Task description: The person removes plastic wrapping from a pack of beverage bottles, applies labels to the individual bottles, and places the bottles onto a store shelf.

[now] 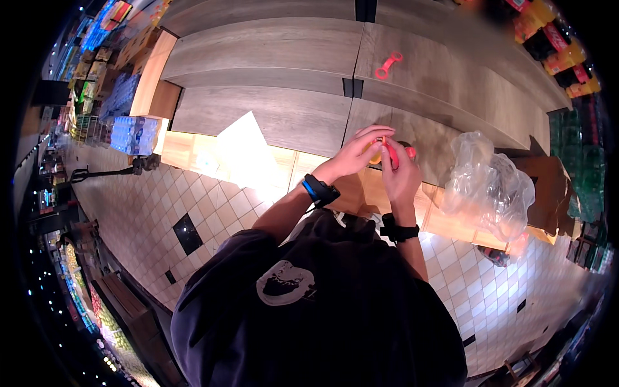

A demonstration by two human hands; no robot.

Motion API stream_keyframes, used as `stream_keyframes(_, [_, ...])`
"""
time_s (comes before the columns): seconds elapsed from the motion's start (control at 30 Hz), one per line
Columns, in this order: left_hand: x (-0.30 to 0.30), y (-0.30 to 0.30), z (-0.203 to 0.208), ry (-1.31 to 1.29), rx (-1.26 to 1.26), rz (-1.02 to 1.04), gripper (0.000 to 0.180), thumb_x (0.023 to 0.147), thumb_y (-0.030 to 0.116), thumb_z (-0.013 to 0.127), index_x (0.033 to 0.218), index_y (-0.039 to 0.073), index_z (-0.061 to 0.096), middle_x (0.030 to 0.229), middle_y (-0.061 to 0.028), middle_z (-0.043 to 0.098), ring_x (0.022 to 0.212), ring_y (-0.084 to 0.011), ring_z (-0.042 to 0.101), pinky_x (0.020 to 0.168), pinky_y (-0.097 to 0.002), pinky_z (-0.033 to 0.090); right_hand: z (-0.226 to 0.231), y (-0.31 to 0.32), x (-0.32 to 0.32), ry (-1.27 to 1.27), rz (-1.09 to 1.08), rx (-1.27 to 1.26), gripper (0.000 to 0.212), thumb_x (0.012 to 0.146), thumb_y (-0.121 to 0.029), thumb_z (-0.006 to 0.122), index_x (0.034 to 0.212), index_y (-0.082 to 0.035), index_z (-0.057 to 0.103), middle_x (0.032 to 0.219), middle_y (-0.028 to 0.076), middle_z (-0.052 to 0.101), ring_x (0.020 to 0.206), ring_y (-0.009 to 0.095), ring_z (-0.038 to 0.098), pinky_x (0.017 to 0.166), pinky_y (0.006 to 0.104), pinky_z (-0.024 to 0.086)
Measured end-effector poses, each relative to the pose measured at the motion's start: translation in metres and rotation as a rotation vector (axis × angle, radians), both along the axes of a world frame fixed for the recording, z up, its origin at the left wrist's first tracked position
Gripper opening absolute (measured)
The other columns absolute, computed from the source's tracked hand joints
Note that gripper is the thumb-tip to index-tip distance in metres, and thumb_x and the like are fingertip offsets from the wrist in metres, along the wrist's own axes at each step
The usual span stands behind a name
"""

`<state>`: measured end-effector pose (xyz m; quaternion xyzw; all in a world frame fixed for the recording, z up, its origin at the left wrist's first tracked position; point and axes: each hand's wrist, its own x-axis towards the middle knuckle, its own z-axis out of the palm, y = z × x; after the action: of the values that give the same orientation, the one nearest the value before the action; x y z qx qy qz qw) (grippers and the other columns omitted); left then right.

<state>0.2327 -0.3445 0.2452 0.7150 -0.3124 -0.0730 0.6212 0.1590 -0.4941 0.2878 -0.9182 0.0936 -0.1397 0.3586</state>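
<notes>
Both my hands meet over the front edge of a wood-grain shelf. My left hand (358, 153) curves over the top, its fingers and thumb closed around a red plastic piece (393, 155). My right hand (403, 177) pinches the same piece from the right; it looks like a bottle carrier handle. Below my left palm shows an orange-yellow bottle (375, 158), partly hidden. Just right of my right fingers, a red cap (411, 152) tops a dark bottle, mostly covered. A similar red handle with a ring at each end (389, 66) lies farther back on the shelf.
Clear plastic wrap (487, 184) is heaped on the right, beside an open cardboard box (545, 187). A bright white sheet (248, 151) lies at the shelf's front left. Bottled-water packs (134, 135) and a pallet jack (119, 170) stand left; shelved bottles (558, 42) line the far right.
</notes>
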Motion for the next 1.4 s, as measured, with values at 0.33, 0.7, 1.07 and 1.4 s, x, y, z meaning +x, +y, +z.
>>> stream_keyframes(0.33, [0.019,0.005,-0.023,-0.25,0.05,-0.035,0.051,0.107,0.041,0.038,0.139,0.003,0.051,0.134,-0.0188,0.058,0.127,-0.0398,0.05,0.112,-0.0488,0.036,-0.009,0.007,0.004,0.053,-0.047,0.098,0.032,0.095,-0.032,0.072,0.124,-0.019,0.067,0.098,0.015,0.074,0.083,0.036,0.073,0.07,0.0405,0.056])
stream_keyframes(0.7, [0.021,0.001,-0.035,-0.407,0.061,0.113,0.046,0.107,0.037,0.037,0.13,0.003,0.056,0.138,-0.0165,0.059,0.125,-0.0401,0.054,0.107,-0.0482,0.041,0.004,-0.01,0.022,0.195,0.054,0.028,0.023,0.091,-0.033,0.073,0.108,-0.017,0.069,0.087,0.012,0.073,0.084,0.036,0.071,0.069,0.0457,0.055])
stream_keyframes(1.07, [0.022,0.0,-0.056,-0.435,0.023,0.178,0.04,0.106,0.03,0.039,0.127,0.004,0.061,0.13,-0.0147,0.064,0.121,-0.0365,0.058,0.103,-0.0465,0.045,-0.014,-0.008,0.012,0.186,0.054,0.195,0.027,0.095,-0.028,0.07,0.117,-0.012,0.068,0.101,0.019,0.072,0.092,0.035,0.071,0.077,0.0404,0.056])
stream_keyframes(1.4, [0.0,-0.009,0.01,-0.433,0.001,0.41,0.032,0.098,0.009,0.051,0.128,0.001,0.056,0.135,-0.0194,0.059,0.125,-0.0401,0.056,0.104,-0.0458,0.046,-0.003,-0.097,0.002,0.145,0.327,0.638,0.021,0.094,0.003,0.068,0.115,0.0,0.067,0.11,0.011,0.07,0.104,0.021,0.07,0.095,0.0322,0.057])
